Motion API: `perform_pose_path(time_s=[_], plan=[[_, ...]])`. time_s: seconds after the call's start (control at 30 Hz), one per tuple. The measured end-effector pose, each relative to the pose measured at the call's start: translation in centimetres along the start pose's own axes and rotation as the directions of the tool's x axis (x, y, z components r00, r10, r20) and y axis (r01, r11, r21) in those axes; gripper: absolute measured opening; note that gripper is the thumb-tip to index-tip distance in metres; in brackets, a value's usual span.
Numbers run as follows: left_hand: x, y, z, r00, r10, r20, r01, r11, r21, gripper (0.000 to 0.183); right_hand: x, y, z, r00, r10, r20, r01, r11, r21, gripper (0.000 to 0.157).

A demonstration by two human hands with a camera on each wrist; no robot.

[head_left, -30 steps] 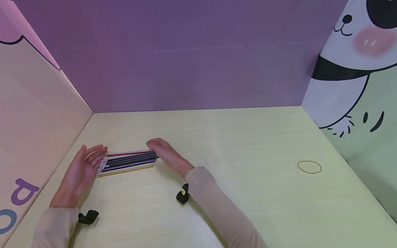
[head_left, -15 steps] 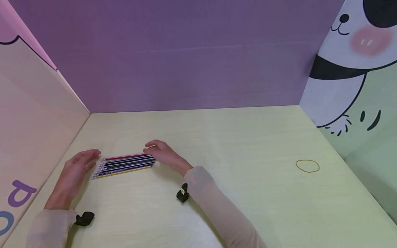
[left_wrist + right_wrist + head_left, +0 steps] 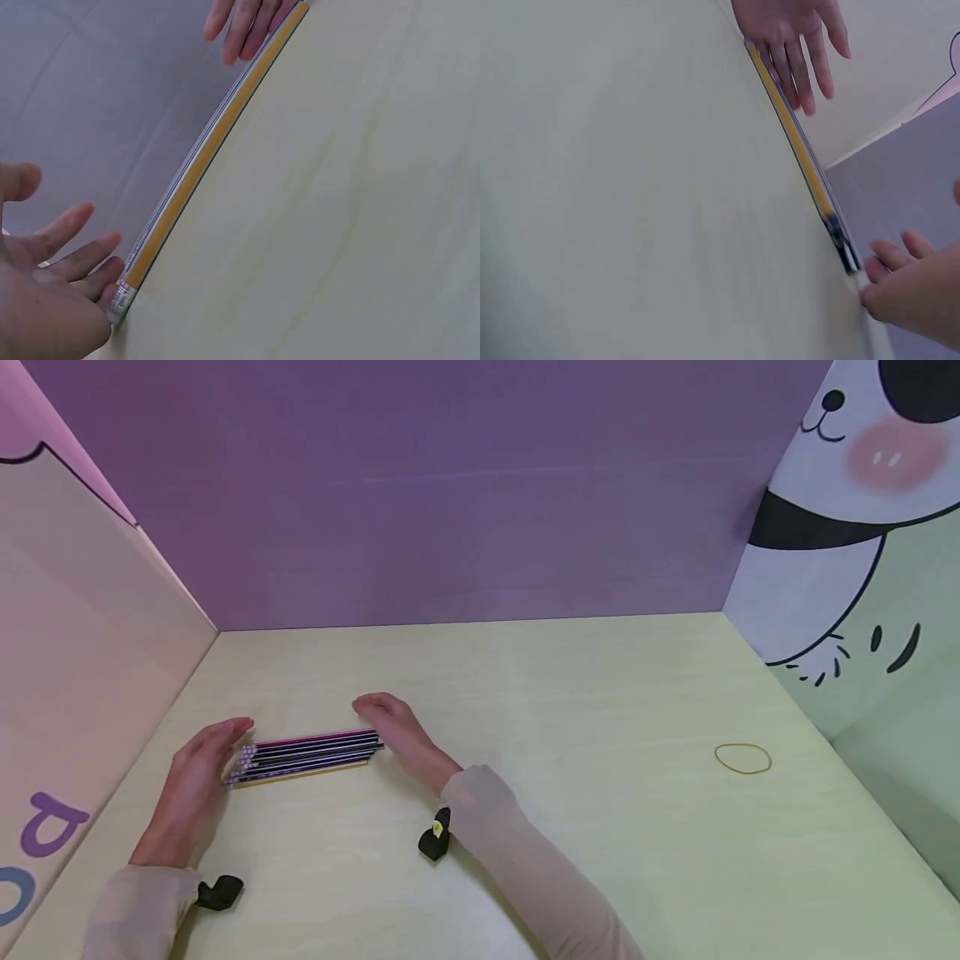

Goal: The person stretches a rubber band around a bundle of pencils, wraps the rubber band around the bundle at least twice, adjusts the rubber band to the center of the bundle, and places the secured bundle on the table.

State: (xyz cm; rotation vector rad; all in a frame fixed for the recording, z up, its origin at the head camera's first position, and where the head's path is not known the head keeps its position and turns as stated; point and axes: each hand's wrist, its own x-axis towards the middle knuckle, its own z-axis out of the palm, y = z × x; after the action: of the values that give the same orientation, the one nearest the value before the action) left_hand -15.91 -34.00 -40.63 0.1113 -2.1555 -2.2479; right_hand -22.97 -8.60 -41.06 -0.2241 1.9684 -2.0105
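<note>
Several pencils (image 3: 311, 755) lie side by side in a flat row on the table, mostly dark striped, with a red one at the far side and a yellow pencil (image 3: 199, 161) nearest. At their left, eraser-tipped ends stands my left hand (image 3: 195, 785), fingers extended and palm facing the row; its palm edge meets the ends in the left wrist view. My right hand (image 3: 401, 735) is at the opposite ends, its fingers loosely bent and its palm side against or very near them. Neither hand grips a pencil. The right hand partly hides the pencils' right ends in the head view.
A yellow rubber band (image 3: 742, 759) lies far to the right on the pale wood-look table (image 3: 570, 810). A purple wall (image 3: 465, 493) closes the back, with printed panels at left and right. Each sleeve carries a black wrist camera (image 3: 220, 892).
My left hand drew back left from the pencil ends, then came right against them again. The right hand shifted slightly, and the pencils slid a little between the palms.
</note>
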Motion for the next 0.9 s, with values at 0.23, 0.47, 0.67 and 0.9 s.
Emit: perform_pose_path(time_s=[0.23,0.47,0.67,0.9], plan=[[0.3,-0.7,0.8,0.995,0.055,0.083,-0.037,0.978,-0.206,0.054,0.1,1.1,1.2,0.993,-0.025,-0.112,0.058,0.952,0.301,0.036],[0.0,-1.1,-0.2,0.989,0.093,0.115,-0.049,0.939,-0.34,0.053,-0.3,1.5,2.5,0.995,-0.053,-0.084,0.083,0.907,0.413,0.044],[-0.5,-1.3,-1.3,0.986,0.119,0.116,-0.051,0.882,-0.468,0.047,-0.6,1.1,3.5,0.989,-0.033,-0.147,0.08,0.942,0.326,0.037],[-0.5,-0.9,-2.1,0.983,0.101,0.155,-0.019,0.89,-0.455,0.044,-0.4,0.5,2.8,1.0,-0.019,0.024,0.018,0.999,0.048,0.038]])
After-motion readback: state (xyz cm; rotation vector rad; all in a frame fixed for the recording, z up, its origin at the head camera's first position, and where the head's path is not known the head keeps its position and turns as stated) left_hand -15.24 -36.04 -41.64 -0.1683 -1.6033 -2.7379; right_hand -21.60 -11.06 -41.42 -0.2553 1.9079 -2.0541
